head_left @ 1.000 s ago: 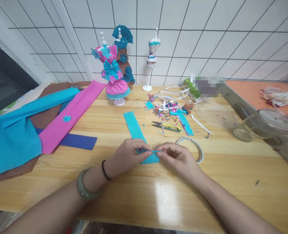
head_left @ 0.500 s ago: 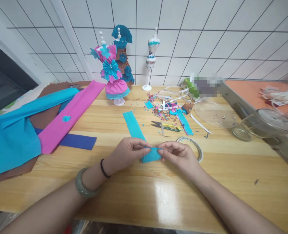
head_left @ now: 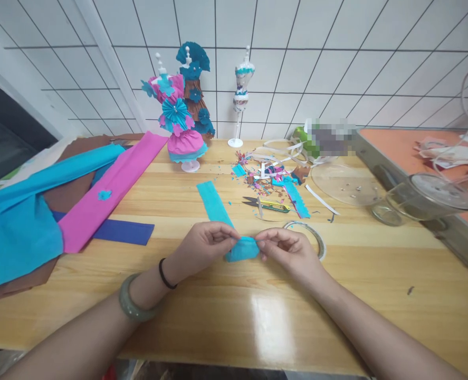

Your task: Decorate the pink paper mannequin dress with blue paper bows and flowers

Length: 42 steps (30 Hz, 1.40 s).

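Note:
A long turquoise crepe paper strip (head_left: 213, 203) runs across the table toward me, and its near end is raised between my hands. My left hand (head_left: 210, 244) pinches the top edge of that end on one side. On the other side my right hand (head_left: 287, 250) pinches the same edge between thumb and forefinger. The upper edge looks folded over. Just right of my right hand lies a tape roll (head_left: 321, 245), partly covered by the hand. Beyond the hands are thread snips (head_left: 269, 205) with a yellow-green handle.
Dress forms in pink-turquoise (head_left: 184, 142) and brown-teal paper (head_left: 196, 103), and a barer white form (head_left: 241, 87), stand by the wall. Paper scraps (head_left: 257, 182) lie mid-table. Left is a pink paper strip (head_left: 115, 195); right, a clear plastic container (head_left: 427, 198).
The raised paper end now shows more of its upper face, tilted and curled at the edge between my fingers. My hands keep their pinches. The view has shifted slightly.

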{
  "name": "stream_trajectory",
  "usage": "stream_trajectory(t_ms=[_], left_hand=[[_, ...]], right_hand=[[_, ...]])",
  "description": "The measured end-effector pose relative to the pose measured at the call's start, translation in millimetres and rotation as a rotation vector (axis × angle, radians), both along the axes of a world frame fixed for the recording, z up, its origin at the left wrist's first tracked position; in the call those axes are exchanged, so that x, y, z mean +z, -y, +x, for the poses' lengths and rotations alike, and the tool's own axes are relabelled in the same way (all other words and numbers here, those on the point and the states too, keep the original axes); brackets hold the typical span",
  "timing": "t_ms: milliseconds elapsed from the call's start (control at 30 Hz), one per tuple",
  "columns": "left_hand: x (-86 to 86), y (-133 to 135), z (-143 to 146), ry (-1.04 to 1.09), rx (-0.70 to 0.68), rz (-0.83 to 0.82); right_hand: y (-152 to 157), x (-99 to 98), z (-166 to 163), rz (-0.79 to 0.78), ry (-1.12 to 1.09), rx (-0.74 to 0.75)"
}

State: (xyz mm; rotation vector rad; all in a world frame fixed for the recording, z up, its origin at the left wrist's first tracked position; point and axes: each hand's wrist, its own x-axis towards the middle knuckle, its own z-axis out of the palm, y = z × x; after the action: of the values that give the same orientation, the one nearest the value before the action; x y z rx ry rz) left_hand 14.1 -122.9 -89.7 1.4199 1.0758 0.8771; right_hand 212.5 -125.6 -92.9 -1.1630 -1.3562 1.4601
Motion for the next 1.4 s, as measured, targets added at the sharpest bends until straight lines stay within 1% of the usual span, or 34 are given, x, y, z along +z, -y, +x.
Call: stream_trajectory(t_ms=[233,400,533,667,800,967,1033,1100,1200,1267,1300,1400], left_hand=[[0.5,1,0,-0.087,-0.027,0.080],[0.2,1,-1,-0.149,-0.030,0.161],[2.4,0,-1,-0.221,-0.042,0.263],[5.5,1,-2,-0.272,-0.047,0.421],[4.9,2,-2,-0.262,-0.076,0.570],[1.0,2,-4,-0.258,-0.119,0.642],[2.3,2,-4,-0.235,-0.134,0.660],[5.6,3,-5,-0.197,-0.161,0.657],[11.7,6,-5,-0.177,-0.186,0.549],[14.0,7,-3,-0.216,-0.189,0.472],[14.2,7,-2,-0.251,-0.193,0.458],[11.9,6,1,-0.350,-0.211,0.500]], right_hand=[[1,-0.7,3,0.030,0.028,0.008],[0,0.3,4,0.021,0.051,0.043],[0,1.8,5,0.042,0.072,0.056],[1,3.0,5,0.049,0.068,0.077],[1,0.8,2,0.038,0.070,0.039],[0,-5.7,0,0.054,-0.013,0.015],[1,-7.0,1,0.126,0.000,0.000],[4,-6.4,2,0.249,0.102,-0.021],[8,-2.7,3,0.452,0.293,-0.026],[10,0.3,3,0.564,0.384,0.003],[10,1.4,2,0.612,0.416,0.021],[11,2.9,2,0.704,0.480,0.060]])
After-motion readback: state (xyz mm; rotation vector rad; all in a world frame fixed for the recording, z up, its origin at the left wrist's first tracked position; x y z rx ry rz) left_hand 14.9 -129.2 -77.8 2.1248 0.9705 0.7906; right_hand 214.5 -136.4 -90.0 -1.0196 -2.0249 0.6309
